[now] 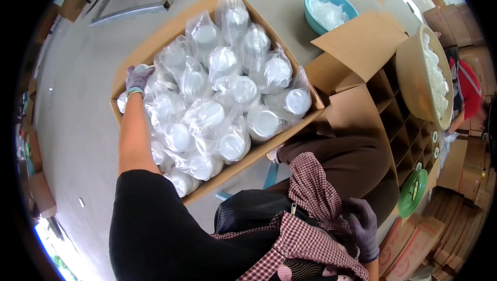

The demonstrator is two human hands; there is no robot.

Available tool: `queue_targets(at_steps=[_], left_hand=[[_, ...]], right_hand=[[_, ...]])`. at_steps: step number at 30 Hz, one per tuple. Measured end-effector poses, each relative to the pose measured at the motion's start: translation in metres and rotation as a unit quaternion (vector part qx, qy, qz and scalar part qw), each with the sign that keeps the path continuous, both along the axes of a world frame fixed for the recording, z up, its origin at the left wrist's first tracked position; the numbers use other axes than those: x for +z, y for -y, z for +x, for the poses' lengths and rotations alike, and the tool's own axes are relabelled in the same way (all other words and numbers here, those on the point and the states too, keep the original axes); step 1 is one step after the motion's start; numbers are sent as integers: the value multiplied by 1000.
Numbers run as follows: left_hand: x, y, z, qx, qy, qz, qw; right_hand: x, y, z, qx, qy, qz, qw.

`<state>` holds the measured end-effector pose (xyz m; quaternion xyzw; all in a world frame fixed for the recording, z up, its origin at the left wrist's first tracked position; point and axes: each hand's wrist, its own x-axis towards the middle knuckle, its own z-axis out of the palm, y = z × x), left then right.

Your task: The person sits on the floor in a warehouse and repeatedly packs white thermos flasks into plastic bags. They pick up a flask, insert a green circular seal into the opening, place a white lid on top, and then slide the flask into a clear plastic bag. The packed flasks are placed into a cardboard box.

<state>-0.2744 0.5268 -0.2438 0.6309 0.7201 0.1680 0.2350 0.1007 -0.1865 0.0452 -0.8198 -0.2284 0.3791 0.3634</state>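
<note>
reaching into the far-left corner of the cardboard box [316, 109], left hand [137, 78] curled onto a bagged white jar [135, 69] among the bagged jars [228, 94], probably picking one out; grip depth unclear; right hand [362, 229] idle near the lap, loosely open, well clear of the box

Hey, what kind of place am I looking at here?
Probably a packing workshop or small factory floor. An open box holds bagged white jars, a divided carton stands beside it, and flat cartons are stacked on the concrete floor.
</note>
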Motion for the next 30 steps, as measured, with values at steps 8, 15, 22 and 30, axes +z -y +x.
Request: queue_targets(at_steps=[8, 15, 22, 30], left_hand=[[298, 130, 53, -141, -104, 247, 953], [477, 367, 205, -560, -7, 234, 795], [402, 502, 311, -693, 359, -195, 593], [236, 514, 331, -646, 320, -179, 669]], right_hand=[[-4, 17, 0, -14, -1, 71, 997], [62, -37, -11, 78, 268, 304, 911], [76, 35, -11, -43, 399, 193, 895], [-36, 159, -45, -392, -75, 260, 879]])
